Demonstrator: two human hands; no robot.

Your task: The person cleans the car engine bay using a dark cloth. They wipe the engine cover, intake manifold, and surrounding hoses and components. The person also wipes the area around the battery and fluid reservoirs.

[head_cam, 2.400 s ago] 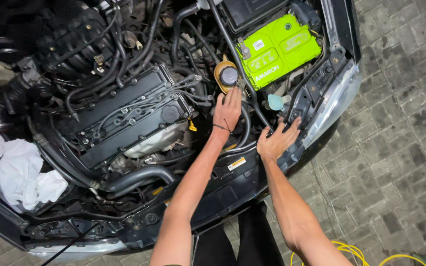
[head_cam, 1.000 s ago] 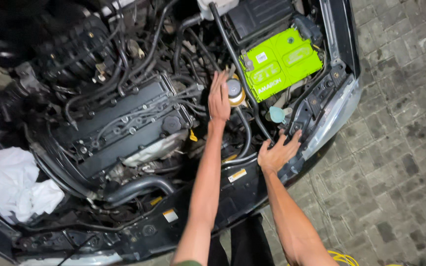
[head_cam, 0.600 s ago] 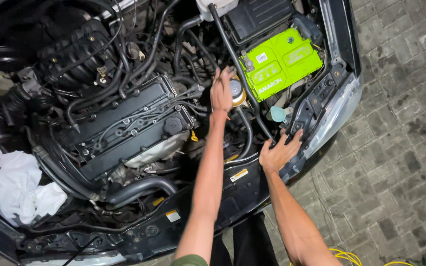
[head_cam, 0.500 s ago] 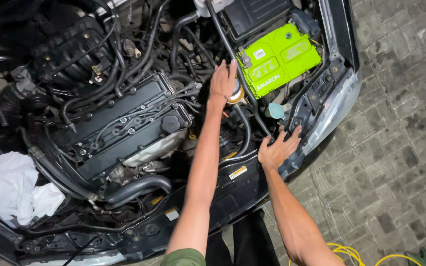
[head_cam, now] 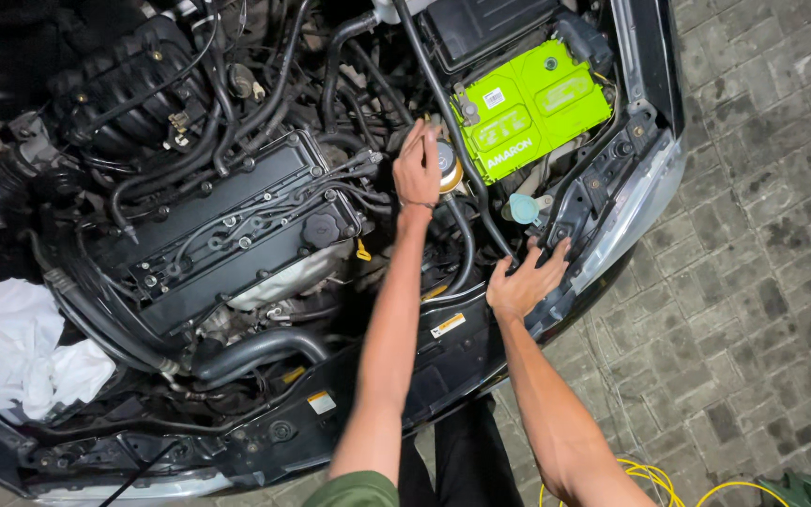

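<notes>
I lean over an open car engine bay. My left hand (head_cam: pixel 417 169) reaches in to a small yellowish reservoir with a round grey cap (head_cam: pixel 447 158). Its fingers wrap the left side of the cap and the thumb is hidden. My right hand (head_cam: pixel 526 282) lies spread on the black front panel (head_cam: pixel 462 338), fingers apart and holding nothing. A bright green battery (head_cam: pixel 532 103) sits just right of the reservoir. A thick black hose (head_cam: pixel 443 103) runs between the reservoir and the battery.
The black engine cover (head_cam: pixel 237 225), with its oil filler cap (head_cam: pixel 321 228), is at centre left. A yellow dipstick loop (head_cam: pixel 361 253) sticks up beside it. A white rag (head_cam: pixel 21 347) lies at the left. A pale blue cap (head_cam: pixel 523 208) is near my right hand. Yellow cable (head_cam: pixel 650 479) lies on paving stones.
My left hand has moved up from below the reservoir onto its cap, then shifted to the cap's left side, so the cap shows again. My right hand has stayed on the front panel.
</notes>
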